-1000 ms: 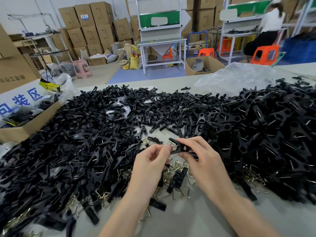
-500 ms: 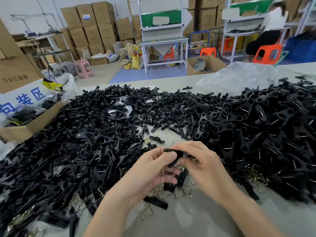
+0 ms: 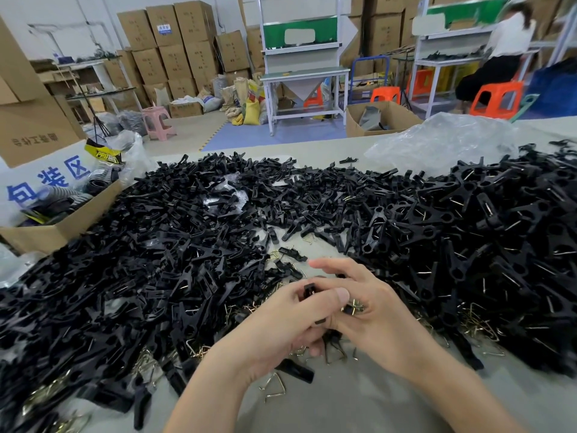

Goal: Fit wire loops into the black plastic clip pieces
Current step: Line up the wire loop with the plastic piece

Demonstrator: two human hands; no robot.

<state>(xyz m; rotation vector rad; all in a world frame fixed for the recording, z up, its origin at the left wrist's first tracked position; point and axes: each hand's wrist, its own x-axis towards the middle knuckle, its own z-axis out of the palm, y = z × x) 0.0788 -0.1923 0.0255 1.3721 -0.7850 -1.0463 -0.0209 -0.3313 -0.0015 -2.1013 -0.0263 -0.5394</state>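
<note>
Gripping one black clip (image 3: 309,290) in curled left hand (image 3: 281,320); pinching a wire loop (image 3: 352,308) against it with right hand (image 3: 371,314) (clip mostly hidden). Held just above bench (image 3: 343,407), between clip heaps (image 3: 156,245).

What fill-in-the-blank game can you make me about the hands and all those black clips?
1. The left hand and the right hand together hold one small ___ plastic clip piece.
2. The low plastic stool on the floor at the far left is ___.
3. The open brown box left of the heap of clips is made of ___.

Missing words: black; pink; cardboard.
</note>
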